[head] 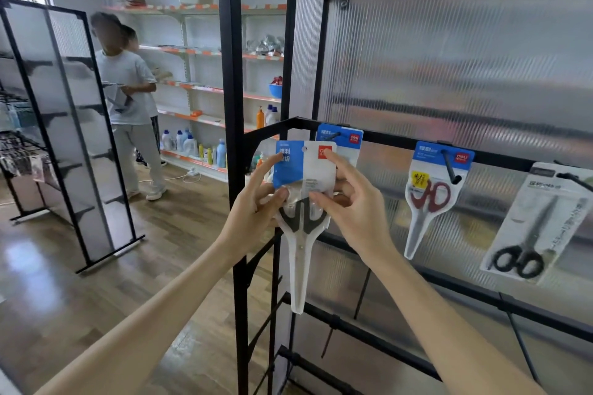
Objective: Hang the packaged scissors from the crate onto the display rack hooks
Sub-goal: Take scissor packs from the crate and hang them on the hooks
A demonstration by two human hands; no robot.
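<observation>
I hold a packaged pair of grey-handled scissors (pixel 303 221) with a blue and white header card up in front of the display rack (pixel 417 144). My left hand (pixel 256 202) pinches its left edge and my right hand (pixel 346 199) pinches its right side near the top. Right behind it another blue-carded pack (pixel 348 139) hangs on the leftmost hook. A red-handled pack (pixel 430 199) hangs on the middle hook (pixel 451 167). Further right a black-handled pack (pixel 539 228) hangs tilted. The crate is not in view.
The rack's black corner post (pixel 232 138) stands just left of my hands. Lower rails carry bare hooks (pixel 361 295). A black-framed panel stand (pixel 73 125) is on the left. Two people (pixel 128 90) stand by store shelves (pixel 205 86) at the back.
</observation>
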